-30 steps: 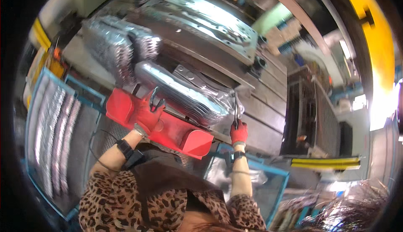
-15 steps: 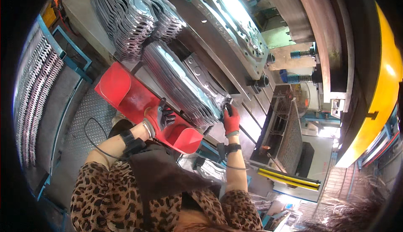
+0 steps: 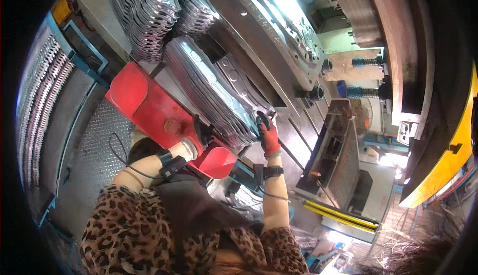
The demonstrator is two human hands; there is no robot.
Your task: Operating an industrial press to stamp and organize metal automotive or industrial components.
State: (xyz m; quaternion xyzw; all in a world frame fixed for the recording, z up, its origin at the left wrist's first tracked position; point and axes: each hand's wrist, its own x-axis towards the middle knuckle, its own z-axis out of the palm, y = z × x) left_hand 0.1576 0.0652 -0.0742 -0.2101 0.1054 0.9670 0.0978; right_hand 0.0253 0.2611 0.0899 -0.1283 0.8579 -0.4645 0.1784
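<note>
My right hand (image 3: 269, 136), in a red glove with dark fingertips, is at the near end of the stamped metal panels. Its fingers and thumb close around the end of a panel. The grey panels stand on edge in a tight stack (image 3: 206, 93), with another panel (image 3: 239, 78) leaning just right of it. My left hand (image 3: 196, 136), gloved the same way, is over the red tray (image 3: 162, 107), close to the stack's left side. Its fingers are apart and bent a little, with nothing seen in them; part of them is hidden side-on.
Taller stacks of formed panels (image 3: 149, 13) stand behind on the table. A heavy press die (image 3: 279, 41) lies to the right of the stacks, with spring posts (image 3: 366, 92) beyond. At far left a blue rack (image 3: 84, 73) holds many panels. A yellow bar (image 3: 341, 216) is at lower right.
My right hand has shifted slightly left and its fingers have moved on the panel end. My left hand has moved a little right and turned more side-on. The whole view has shifted slightly.
</note>
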